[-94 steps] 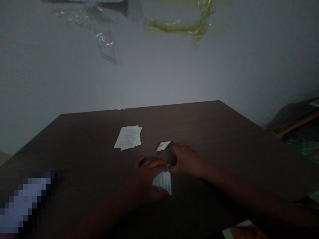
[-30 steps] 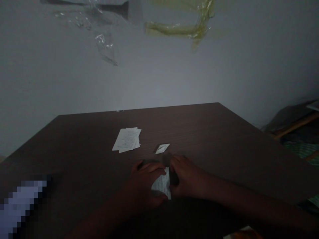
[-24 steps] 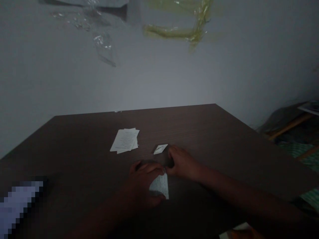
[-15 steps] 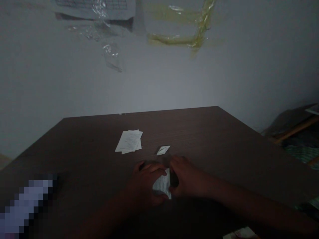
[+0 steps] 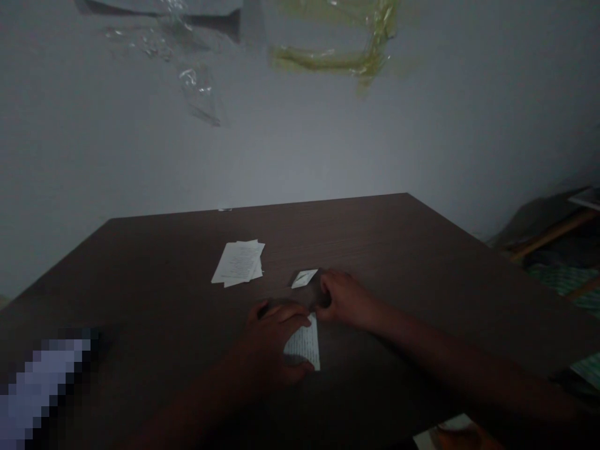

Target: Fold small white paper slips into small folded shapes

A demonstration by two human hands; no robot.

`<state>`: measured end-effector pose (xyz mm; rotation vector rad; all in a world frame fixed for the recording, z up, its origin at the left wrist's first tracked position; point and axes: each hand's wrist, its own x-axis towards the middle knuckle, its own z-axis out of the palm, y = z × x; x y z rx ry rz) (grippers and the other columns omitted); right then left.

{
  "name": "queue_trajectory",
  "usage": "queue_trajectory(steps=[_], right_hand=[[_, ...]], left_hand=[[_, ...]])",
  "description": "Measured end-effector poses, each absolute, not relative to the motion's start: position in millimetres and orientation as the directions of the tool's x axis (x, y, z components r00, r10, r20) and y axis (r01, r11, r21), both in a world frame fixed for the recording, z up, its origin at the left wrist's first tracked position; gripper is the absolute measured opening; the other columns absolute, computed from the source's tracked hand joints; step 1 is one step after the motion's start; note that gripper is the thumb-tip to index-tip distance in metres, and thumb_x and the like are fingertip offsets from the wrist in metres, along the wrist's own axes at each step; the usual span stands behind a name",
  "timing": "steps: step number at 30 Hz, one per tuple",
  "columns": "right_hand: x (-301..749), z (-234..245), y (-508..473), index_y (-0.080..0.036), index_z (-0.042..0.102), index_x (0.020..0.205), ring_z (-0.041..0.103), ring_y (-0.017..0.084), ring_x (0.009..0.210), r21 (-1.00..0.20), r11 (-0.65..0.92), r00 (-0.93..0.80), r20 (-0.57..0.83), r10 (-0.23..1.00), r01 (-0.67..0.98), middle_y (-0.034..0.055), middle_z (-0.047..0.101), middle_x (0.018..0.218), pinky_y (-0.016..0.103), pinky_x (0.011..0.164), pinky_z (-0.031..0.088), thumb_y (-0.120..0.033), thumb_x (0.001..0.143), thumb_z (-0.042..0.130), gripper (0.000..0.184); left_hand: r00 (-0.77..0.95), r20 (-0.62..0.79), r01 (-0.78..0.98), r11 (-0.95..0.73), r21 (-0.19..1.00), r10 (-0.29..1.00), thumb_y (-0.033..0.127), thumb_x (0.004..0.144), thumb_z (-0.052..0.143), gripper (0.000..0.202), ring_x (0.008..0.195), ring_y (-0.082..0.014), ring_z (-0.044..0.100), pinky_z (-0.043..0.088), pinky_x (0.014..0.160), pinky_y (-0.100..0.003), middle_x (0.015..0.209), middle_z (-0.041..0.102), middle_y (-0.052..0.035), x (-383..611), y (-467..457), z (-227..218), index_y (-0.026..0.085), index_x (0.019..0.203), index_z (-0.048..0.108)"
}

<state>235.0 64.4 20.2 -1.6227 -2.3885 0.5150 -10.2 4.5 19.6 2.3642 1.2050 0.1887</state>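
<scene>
On the table (image 5: 398,250), right in front of you, lies the small paper with lines (image 5: 304,347). Your left hand (image 5: 272,344) is spread wide on it. Your right hand (image 5: 345,299) curls by its far right corner; I can't tell if it pinches anything. You seem to be working on its edge, so next calls for a steady left hand.

Head camera: worn on the person's head, looking forward and down.
Table (image 5: 365,240): seen from above its near side, its far edge slanting slightly up to the right.
Wall (image 5: 304,144): faced almost squarely, filling the upper view.
Left hand (image 5: 274,340), right hand (image 5: 347,300): nearer than the wall, below centre.
</scene>
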Motion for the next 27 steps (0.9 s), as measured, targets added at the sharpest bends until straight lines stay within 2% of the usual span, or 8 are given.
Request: queue_trajectory(steps=[5,9,12,15,21,27], right_hand=[[238.7,9.0,66.1,-0.023,0.068,0.102,0.072,0.032,0.109,-0.422,0.329,-0.347,0.035,0.937,0.845,0.0096,0.078,0.111,0.045,0.097,0.048,-0.023,0.096,0.082,0.015],[248.5,1.2,56.0,-0.023,0.074,0.115,0.072,0.032,0.123,-0.477,0.498,-0.514,0.109,0.851,0.724,0.0092,0.078,0.122,0.048,0.107,0.049,-0.012,0.097,0.075,0.022],[256.9,-5.0,48.9,-0.024,0.077,0.122,0.071,0.032,0.125,-0.498,0.605,-0.616,0.166,0.77,0.621,0.0104,0.077,0.127,0.05,0.11,0.051,-0.012,0.098,0.074,0.027],[259.4,-9.9,45.2,-0.025,0.079,0.124,0.07,0.033,0.125,-0.498,0.637,-0.634,0.205,0.746,0.589,0.0105,0.077,0.128,0.05,0.109,0.053,-0.012,0.099,0.076,0.029],[255.4,-8.6,44.0,-0.023,0.08,0.124,0.071,0.033,0.126,-0.533,0.608,-0.625,0.177,0.76,0.589,0.0111,0.077,0.129,0.053,0.112,0.052,-0.013,0.099,0.077,0.028],[253.8,-4.7,39.8,-0.023,0.083,0.118,0.072,0.033,0.124,-0.568,0.618,-0.645,0.19,0.741,0.543,0.0108,0.079,0.126,0.055,0.112,0.053,-0.017,0.1,0.08,0.019]], left_hand=[[0.619,-0.024,0.703,-0.541,0.462,0.785,0.035,0.086,0.102,0.07,0.153,-0.046,0.07,0.033,0.14,-0.08,0.164,0.077,-0.0162,-16.3,6.4,6.5,0.027,0.15,0.077],[0.643,0.053,0.674,-0.597,0.436,0.764,0.032,0.089,0.1,0.067,0.151,-0.044,0.071,0.037,0.138,-0.078,0.161,0.078,-0.0152,-21.3,8.2,-1.7,0.027,0.151,0.075],[0.635,0.114,0.667,-0.617,0.418,0.764,0.03,0.089,0.099,0.066,0.149,-0.0434,0.073,0.043,0.136,-0.074,0.16,0.078,-0.0153,-23.6,10.1,-5.5,0.026,0.15,0.075],[0.637,0.145,0.658,-0.632,0.41,0.757,0.032,0.088,0.101,0.071,0.15,-0.0437,0.072,0.05,0.132,-0.07,0.16,0.077,-0.0167,-25.1,12.0,-8.8,0.025,0.153,0.074],[0.624,0.125,0.676,-0.613,0.409,0.771,0.036,0.087,0.101,0.086,0.154,-0.0465,0.069,0.049,0.132,-0.074,0.165,0.074,-0.0187,-25.5,14.9,-14.8,0.025,0.165,0.067],[0.605,0.089,0.71,-0.586,0.391,0.791,0.033,0.091,0.096,0.073,0.152,-0.0428,0.071,0.05,0.134,-0.07,0.159,0.079,-0.0148,-23.2,16.7,-12.9,0.027,0.159,0.07]])
